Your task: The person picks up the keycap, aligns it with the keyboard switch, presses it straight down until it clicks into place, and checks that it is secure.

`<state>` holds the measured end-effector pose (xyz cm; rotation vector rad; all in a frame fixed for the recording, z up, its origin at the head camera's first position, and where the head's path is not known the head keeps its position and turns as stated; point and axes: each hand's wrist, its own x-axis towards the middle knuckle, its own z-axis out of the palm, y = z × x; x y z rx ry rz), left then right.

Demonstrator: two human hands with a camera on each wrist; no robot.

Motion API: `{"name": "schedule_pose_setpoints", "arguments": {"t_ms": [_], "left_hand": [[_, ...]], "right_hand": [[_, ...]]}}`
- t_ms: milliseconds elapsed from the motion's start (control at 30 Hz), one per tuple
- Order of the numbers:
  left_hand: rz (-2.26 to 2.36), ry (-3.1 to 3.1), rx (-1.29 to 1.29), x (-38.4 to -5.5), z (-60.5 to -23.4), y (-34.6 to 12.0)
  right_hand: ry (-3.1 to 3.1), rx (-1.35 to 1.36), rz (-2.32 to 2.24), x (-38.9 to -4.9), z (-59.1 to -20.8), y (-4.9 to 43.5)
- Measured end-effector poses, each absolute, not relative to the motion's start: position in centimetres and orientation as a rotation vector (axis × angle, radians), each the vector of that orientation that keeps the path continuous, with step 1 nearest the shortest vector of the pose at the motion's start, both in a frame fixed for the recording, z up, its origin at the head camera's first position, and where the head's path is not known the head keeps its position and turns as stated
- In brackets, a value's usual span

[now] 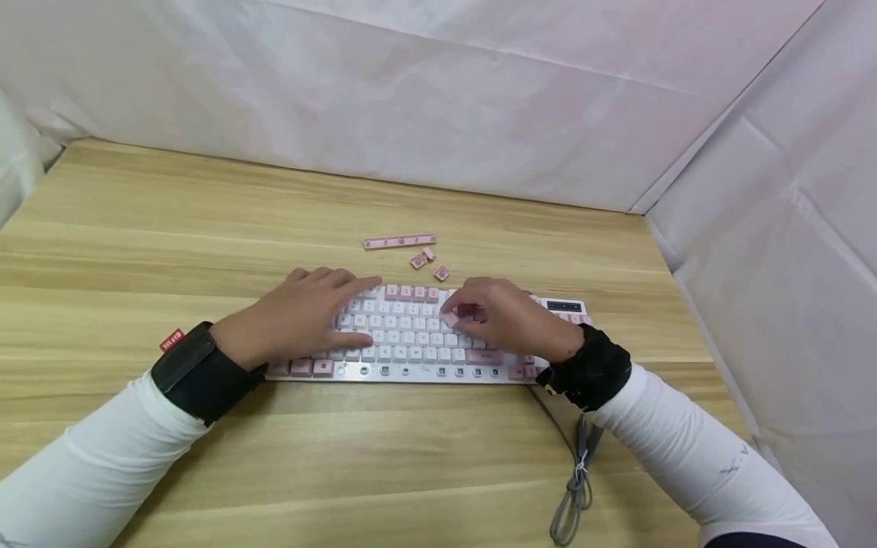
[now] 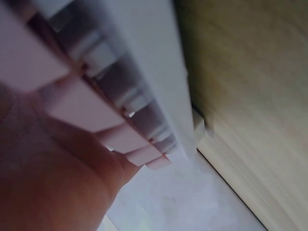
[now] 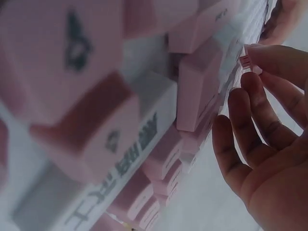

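Note:
A white and pink keyboard [image 1: 404, 371] lies on the wooden table. Its bottom row shows bare switch sockets where keycaps are off. My left hand [image 1: 301, 316] rests over the keyboard's left part, thumb and fingers spread; in the left wrist view the palm [image 2: 62, 173] lies against pink keycaps. Over the right half is my right hand [image 1: 507, 316], thumb and index finger pinching a small pink keycap [image 3: 245, 61] just above the white keys. The other fingers of that hand are loosely bent, and the hand hides the keys beneath it.
Behind the keyboard lie a long pink spacebar [image 1: 400, 241] and several loose pink keycaps [image 1: 441, 272]. A bundled grey cable [image 1: 575, 487] runs toward the front, near the right forearm. White cloth [image 1: 425, 99] hangs behind the table and along its right side.

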<state>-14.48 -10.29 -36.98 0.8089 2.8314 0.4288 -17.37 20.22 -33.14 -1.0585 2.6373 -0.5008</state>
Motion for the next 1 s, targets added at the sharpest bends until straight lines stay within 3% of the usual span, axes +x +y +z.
{"name": "schedule_pose_setpoints", "arguments": {"t_ms": [633,1000], "left_hand": [[0.436,2.835,0.804,-14.4,-37.2,-10.8],[0.438,2.828,0.81,-14.3,-36.9,-10.9]], "right_hand": [[2.708,-1.028,-0.477,-16.3,-33.7,19.1],[2.745,-1.143,-0.467,-15.5,-33.9,19.6]]}}
